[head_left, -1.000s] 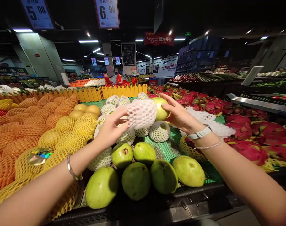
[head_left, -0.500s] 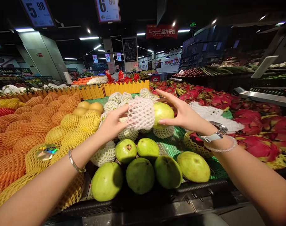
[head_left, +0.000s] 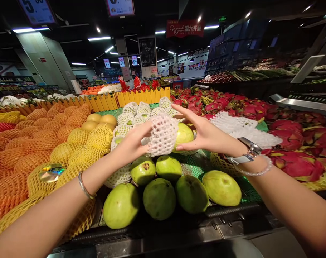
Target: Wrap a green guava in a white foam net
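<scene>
A green fruit point(head_left: 183, 134) sits half inside a white foam net point(head_left: 163, 135), held up above the display between both hands. Its bare end is smooth, pale yellow-green and shiny; the net covers the other end. The left hand point(head_left: 130, 145) pinches the net's edge with fingers and thumb. The right hand point(head_left: 205, 134) cups the bare end, fingers stretched out flat along it. Below lie six bare green fruits point(head_left: 159, 198) on a green mat point(head_left: 191, 170). Netted yellow fruit point(head_left: 79, 138) is to the left, dragon fruit point(head_left: 294, 163) to the right. Beyond are a yellow fence point(head_left: 141, 96), hanging price signs point(head_left: 120, 7) and a dark ceiling with strip lights.
</scene>
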A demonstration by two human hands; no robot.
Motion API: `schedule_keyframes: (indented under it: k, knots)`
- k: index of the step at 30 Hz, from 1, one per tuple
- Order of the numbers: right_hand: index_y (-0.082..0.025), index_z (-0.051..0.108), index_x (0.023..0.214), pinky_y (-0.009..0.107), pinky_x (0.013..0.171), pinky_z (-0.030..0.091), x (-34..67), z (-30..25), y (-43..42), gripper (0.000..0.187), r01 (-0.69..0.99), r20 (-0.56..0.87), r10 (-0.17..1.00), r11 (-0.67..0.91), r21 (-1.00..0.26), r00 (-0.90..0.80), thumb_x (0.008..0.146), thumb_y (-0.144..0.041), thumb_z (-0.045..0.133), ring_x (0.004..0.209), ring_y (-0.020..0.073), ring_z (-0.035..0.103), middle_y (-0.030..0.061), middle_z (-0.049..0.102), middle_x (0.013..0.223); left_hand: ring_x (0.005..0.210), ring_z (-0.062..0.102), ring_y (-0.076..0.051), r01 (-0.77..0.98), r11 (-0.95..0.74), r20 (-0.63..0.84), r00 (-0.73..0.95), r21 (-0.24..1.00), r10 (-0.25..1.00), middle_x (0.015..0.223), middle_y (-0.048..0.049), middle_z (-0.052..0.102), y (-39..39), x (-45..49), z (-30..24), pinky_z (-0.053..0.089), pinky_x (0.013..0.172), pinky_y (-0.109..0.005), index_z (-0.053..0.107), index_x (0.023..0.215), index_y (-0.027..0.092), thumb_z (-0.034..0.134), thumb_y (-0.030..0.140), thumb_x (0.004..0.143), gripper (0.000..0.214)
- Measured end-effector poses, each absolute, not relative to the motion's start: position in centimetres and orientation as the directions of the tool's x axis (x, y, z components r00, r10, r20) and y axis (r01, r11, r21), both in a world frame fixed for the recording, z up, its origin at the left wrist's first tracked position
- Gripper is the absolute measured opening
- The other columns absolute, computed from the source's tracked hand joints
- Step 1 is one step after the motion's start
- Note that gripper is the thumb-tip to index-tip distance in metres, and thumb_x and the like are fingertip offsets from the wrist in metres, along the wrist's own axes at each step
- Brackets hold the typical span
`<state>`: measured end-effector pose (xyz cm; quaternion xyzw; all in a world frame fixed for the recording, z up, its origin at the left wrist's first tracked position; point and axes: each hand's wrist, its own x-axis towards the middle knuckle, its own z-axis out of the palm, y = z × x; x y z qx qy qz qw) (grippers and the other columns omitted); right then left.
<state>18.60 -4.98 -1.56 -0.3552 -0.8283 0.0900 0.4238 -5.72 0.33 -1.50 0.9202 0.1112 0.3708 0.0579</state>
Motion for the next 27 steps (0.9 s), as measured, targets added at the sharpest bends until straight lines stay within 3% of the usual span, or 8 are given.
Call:
schedule_keyframes:
  k: [5, 9, 14, 18, 21, 27]
  knots:
    - [-0.029, 0.033, 0.153, 0.059, 0.118, 0.032, 18.5, -1.8, -4.8, 0.097, 0.502, 0.637, 0.628, 0.766, -0.403, -0.447, 0.071, -0.045, 0.082, 0.139, 0.035, 0.044, 0.0105, 0.04, 0.156, 0.129, 0.057, -0.027, 0.155, -0.971, 0.649, 0.723, 0.181, 0.236, 0.143, -0.0125, 0.057, -0.3, -5.2, -1.8, 0.049, 0.108, -0.039, 0.048, 0.14, 0.02, 0.064, 0.028, 0.088, 0.055]
    - [-0.029, 0.029, 0.154, 0.057, 0.116, 0.036, 18.5, -2.1, -4.6, 0.098, 0.488, 0.666, 0.597, 0.787, -0.378, -0.447, 0.073, -0.048, 0.081, 0.137, 0.0345, 0.045, 0.0116, 0.036, 0.158, 0.13, 0.056, -0.03, 0.231, -0.955, 0.571, 0.766, 0.185, 0.296, 0.144, -0.0151, 0.054, -0.6, -5.0, -1.8, 0.048, 0.109, -0.043, 0.037, 0.145, 0.018, 0.062, 0.021, 0.086, 0.064]
    - [-0.036, 0.027, 0.155, 0.057, 0.115, 0.035, 18.1, -2.2, -5.1, 0.089, 0.513, 0.657, 0.56, 0.807, -0.294, -0.505, 0.08, -0.047, 0.074, 0.138, 0.034, 0.042, 0.0082, 0.041, 0.152, 0.129, 0.055, -0.031, 0.197, -0.968, 0.579, 0.776, 0.157, 0.252, 0.142, -0.0174, 0.054, -0.3, -5.0, -2.7, 0.049, 0.107, -0.043, 0.035, 0.145, 0.018, 0.065, 0.021, 0.085, 0.067]
    - [-0.042, 0.044, 0.145, 0.058, 0.113, 0.037, 17.9, -2.5, -5.2, 0.064, 0.546, 0.61, 0.576, 0.795, -0.263, -0.544, 0.086, -0.046, 0.069, 0.137, 0.0342, 0.042, 0.0076, 0.043, 0.144, 0.113, 0.064, -0.026, 0.175, -0.933, 0.6, 0.725, 0.316, 0.339, 0.128, -0.0115, 0.064, -0.1, -4.8, -2.7, 0.055, 0.096, -0.039, 0.05, 0.132, 0.02, 0.071, 0.025, 0.08, 0.056]
    - [-0.039, 0.052, 0.135, 0.057, 0.114, 0.036, 17.8, -2.7, -4.9, 0.053, 0.517, 0.627, 0.572, 0.803, -0.297, -0.529, 0.085, -0.047, 0.069, 0.137, 0.0339, 0.041, 0.0081, 0.043, 0.139, 0.11, 0.066, -0.025, 0.157, -0.888, 0.577, 0.709, 0.432, 0.406, 0.123, -0.0086, 0.067, -0.1, -4.8, -1.9, 0.055, 0.095, -0.038, 0.059, 0.121, 0.02, 0.072, 0.024, 0.076, 0.046]
    - [-0.032, 0.046, 0.124, 0.049, 0.111, 0.039, 17.3, -3.3, -4.3, 0.051, 0.401, 0.679, 0.631, 0.771, -0.494, -0.376, 0.082, -0.046, 0.071, 0.127, 0.0296, 0.047, 0.0072, 0.048, 0.13, 0.113, 0.064, -0.024, 0.076, -0.838, 0.602, 0.661, 0.54, 0.447, 0.124, -0.0094, 0.066, 0.8, -5.3, -1.6, 0.054, 0.098, -0.039, 0.057, 0.12, 0.021, 0.072, 0.026, 0.075, 0.048]
